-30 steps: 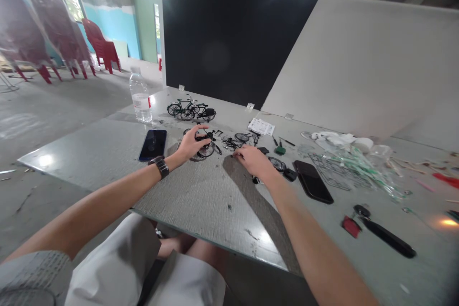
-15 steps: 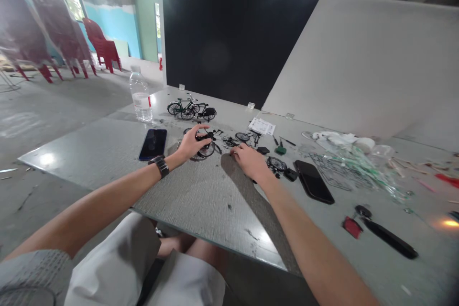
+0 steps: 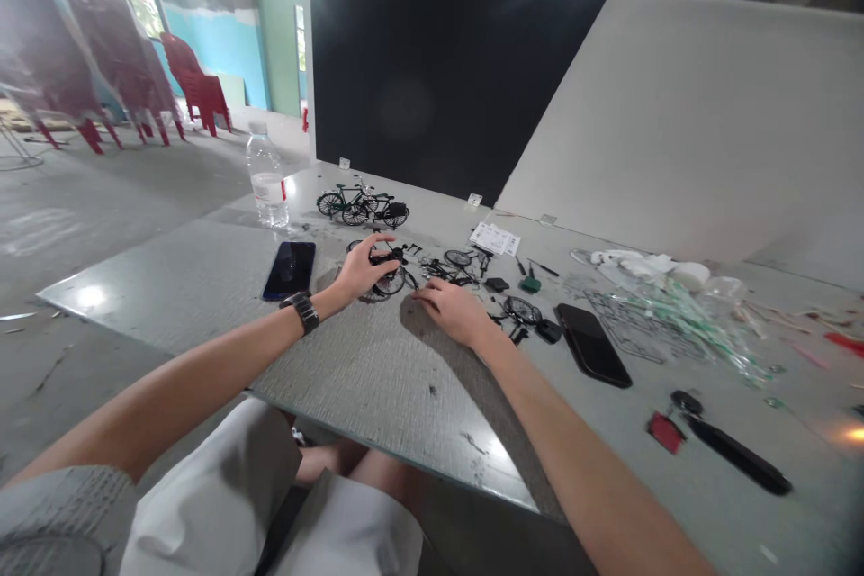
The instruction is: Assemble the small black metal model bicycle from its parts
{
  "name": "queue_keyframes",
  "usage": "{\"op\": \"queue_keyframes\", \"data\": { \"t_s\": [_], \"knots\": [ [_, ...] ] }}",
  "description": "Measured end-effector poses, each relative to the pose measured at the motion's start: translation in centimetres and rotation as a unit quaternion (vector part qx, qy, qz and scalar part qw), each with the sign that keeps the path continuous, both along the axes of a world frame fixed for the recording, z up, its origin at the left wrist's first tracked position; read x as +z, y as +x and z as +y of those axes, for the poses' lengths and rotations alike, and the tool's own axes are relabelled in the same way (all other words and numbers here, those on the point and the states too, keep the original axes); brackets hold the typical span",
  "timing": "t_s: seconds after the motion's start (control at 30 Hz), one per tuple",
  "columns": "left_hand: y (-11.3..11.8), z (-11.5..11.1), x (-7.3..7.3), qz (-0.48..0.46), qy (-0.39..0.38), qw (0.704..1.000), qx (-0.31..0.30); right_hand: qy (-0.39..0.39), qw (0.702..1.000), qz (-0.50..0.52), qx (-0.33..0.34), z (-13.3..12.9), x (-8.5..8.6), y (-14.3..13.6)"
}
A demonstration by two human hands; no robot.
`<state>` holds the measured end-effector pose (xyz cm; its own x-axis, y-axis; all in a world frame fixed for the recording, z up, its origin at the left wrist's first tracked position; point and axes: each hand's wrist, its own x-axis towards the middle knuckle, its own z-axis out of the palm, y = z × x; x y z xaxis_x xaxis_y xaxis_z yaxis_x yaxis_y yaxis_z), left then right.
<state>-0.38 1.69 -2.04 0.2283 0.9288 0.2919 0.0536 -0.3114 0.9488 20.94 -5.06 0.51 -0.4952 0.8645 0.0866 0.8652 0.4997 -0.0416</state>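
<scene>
My left hand (image 3: 364, 268) is closed on a small black model bicycle (image 3: 391, 281) lying on the grey table (image 3: 364, 351), thumb and fingers around its frame. Close to the bicycle's right end, my right hand (image 3: 445, 306) has its fingers pressed together at the tabletop; whatever is between the fingertips is too small to make out. Beyond my right hand are dark bicycle parts (image 3: 449, 270) and a loose wheel (image 3: 523, 310). Two assembled model bicycles (image 3: 361, 203) stand farther back.
A water bottle (image 3: 268, 180) and a phone (image 3: 289, 270) are at the left. Toward the right are another phone (image 3: 592, 344), paper slips (image 3: 495, 239), tangled plastic packaging (image 3: 688, 315) and a black-handled tool (image 3: 739, 454). A dark panel (image 3: 438, 72) rises behind.
My right hand has moved left along the tabletop, closer to the bicycle's right end. My left hand has stayed on the bicycle.
</scene>
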Motion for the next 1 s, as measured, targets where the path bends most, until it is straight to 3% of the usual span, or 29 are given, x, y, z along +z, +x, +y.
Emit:
{"op": "queue_keyframes", "data": {
  "t_s": [1.0],
  "knots": [
    [-0.23,0.71,-0.68,0.015,0.023,1.0,0.005,-0.02,1.0,0.009,0.004,0.04,0.24,0.3]
  ]
}}
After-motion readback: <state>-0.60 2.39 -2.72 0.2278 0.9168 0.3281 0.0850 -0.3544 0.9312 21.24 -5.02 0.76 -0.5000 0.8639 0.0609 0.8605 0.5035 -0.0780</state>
